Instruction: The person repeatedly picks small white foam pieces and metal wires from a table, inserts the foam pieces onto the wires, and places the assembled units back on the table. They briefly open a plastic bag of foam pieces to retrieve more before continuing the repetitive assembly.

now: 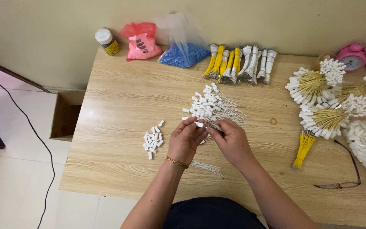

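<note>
My left hand and my right hand meet over the middle of the wooden table. Between their fingertips sits a small white plastic connector on a thin wire; both hands pinch it. Just beyond them lies a loose pile of white-capped wires. To the left of my left hand is a small heap of loose white connectors. A few bare thin wires lie under my wrists. A gold bracelet circles my left wrist.
Yellow and white wire bundles line the far edge with a blue bead bag, pink bag and small jar. Finished fan-shaped bundles, a yellow wire bunch, glasses and pink clock sit right. A cardboard box stands on the floor left.
</note>
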